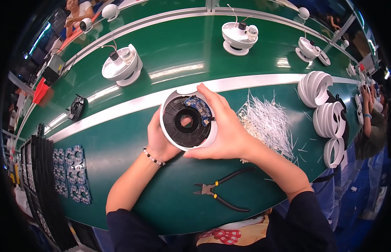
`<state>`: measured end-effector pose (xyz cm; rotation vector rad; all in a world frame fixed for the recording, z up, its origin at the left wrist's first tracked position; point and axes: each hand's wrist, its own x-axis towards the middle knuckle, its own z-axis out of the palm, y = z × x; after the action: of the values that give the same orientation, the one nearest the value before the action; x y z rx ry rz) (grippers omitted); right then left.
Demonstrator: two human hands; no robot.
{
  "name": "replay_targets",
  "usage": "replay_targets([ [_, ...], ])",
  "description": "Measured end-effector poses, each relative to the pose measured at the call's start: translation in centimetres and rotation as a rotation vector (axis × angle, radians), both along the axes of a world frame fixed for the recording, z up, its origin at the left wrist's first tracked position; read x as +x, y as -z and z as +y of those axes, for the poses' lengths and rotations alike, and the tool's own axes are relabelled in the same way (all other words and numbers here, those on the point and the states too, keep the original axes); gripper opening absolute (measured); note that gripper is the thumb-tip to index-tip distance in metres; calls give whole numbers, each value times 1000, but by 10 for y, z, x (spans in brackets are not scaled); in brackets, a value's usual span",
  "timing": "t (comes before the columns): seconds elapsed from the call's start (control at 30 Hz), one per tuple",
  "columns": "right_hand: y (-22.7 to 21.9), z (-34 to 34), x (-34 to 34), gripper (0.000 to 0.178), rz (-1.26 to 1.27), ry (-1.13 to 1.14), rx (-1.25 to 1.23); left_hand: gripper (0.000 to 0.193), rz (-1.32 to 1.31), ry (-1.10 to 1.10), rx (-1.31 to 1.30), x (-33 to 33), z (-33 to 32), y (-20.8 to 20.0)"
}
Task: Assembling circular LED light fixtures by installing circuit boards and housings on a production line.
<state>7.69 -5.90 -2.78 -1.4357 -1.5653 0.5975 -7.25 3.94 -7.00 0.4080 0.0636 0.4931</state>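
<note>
Both my hands hold a round white housing [165,133] above the green table. Inside it sits a black ring-shaped part [175,122] with a round hole in the middle. A small blue circuit board [199,108] lies on the upper right of that black part. My left hand [157,136] is wrapped round the housing's left side and underside, its fingers partly hidden. My right hand [225,128] grips the right rim, thumb below and fingers above. A pair of cutting pliers [209,189] with black handles lies on the table below my hands, its jaws apart.
White cable ties [269,122] lie piled right of my hands. White rings [315,89] are stacked farther right. Blue circuit boards [73,174] and black trays [34,168] are at left. Beyond a metal rail, white camera-like units [122,67] and a black round part [76,108] stand on a green belt.
</note>
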Motion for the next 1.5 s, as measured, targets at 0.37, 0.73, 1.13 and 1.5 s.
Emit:
replay_targets([
  [0.37,6,3,-8,106,-251,-100,227,57,36,-32,-20,-15,1,-2],
  [0.73,-16,15,-8,107,-357,-289,135,90,64,123,-4,-28,9,3],
  [1.13,21,0,-18,115,-182,18,274,54,222,-151,9,-9,-6,-14],
  [1.5,-18,-138,-14,94,-710,-391,-336,41,421,-336,-49,125,104,-1],
])
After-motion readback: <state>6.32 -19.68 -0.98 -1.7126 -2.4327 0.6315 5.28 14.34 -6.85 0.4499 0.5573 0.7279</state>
